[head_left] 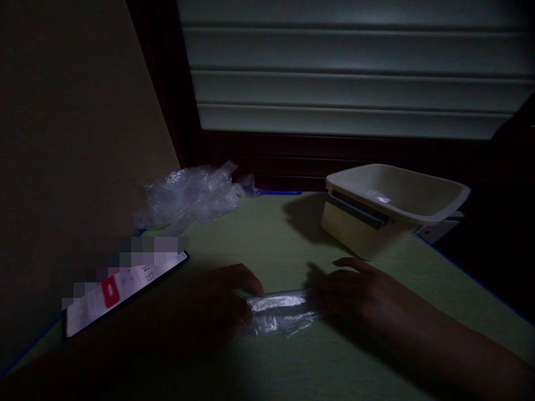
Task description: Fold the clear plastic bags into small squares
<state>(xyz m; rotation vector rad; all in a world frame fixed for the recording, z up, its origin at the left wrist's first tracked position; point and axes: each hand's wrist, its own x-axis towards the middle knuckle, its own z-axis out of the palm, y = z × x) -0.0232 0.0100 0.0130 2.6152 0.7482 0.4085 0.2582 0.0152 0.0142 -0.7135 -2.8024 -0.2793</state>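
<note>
A clear plastic bag, flattened and folded into a narrow strip, lies on the table between my hands. My left hand is in deep shadow, its curled fingers closed on the strip's left end. At the opposite end, the fingertips of my right hand pinch the plastic, with one finger raised off it. The exact grip of the fingertips is dim and partly hidden.
A heap of crumpled clear plastic bags lies at the back left. A cream plastic bin stands at the back right, with a bit of clear plastic inside. Left of my hands is a lit phone. The green table meets a wall and slatted shutter.
</note>
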